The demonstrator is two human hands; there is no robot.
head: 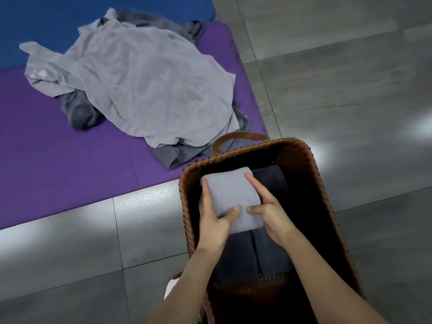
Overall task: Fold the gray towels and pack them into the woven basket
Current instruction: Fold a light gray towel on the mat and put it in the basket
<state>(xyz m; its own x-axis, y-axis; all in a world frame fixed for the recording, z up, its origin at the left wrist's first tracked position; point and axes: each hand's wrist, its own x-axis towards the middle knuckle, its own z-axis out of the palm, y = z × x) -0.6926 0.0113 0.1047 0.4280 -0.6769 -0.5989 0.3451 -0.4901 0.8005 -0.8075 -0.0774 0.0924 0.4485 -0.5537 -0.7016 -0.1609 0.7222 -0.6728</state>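
Holding folded towel [230,197] edges; basket [311,164] room rightward.

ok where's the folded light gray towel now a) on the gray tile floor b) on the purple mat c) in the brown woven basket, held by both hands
C: the left hand and right hand grip the folded light gray towel inside the brown woven basket.

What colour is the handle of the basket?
The handle is brown, best seen in the head view.
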